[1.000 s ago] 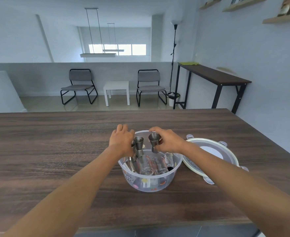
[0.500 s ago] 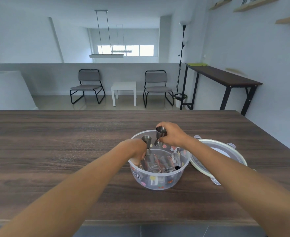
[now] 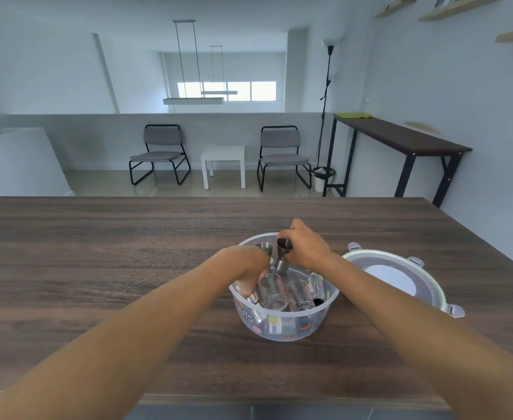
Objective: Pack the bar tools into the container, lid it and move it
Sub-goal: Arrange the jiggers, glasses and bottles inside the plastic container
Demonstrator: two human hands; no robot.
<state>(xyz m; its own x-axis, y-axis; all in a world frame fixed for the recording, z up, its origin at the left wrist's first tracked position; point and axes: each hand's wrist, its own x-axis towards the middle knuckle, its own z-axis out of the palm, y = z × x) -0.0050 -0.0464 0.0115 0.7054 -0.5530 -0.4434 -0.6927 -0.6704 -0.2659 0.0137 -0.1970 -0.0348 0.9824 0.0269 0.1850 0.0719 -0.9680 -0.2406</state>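
A clear round plastic container (image 3: 282, 327) with coloured print stands on the dark wooden table (image 3: 97, 268). Inside it are several shot glasses (image 3: 273, 291) and metal bar tools. My left hand (image 3: 246, 265) reaches down inside the container's left side, fingers around a steel jigger (image 3: 265, 248) whose cup sticks up above the hand. My right hand (image 3: 308, 247) sits over the far rim, pinching a second steel jigger (image 3: 284, 253) that stands tilted in the container. The round lid (image 3: 397, 277) with grey clips lies flat on the table, just right of the container.
The table's near edge runs just below my forearms, and its right edge lies past the lid. Beyond the table are two grey chairs (image 3: 161, 153), a small white side table (image 3: 223, 163), a floor lamp and a tall dark console table (image 3: 400, 140) by the right wall.
Both hands have lowered their jiggers into the container. My left hand sank from the rim down inside the left side, and the view shifted so the container sits further right.
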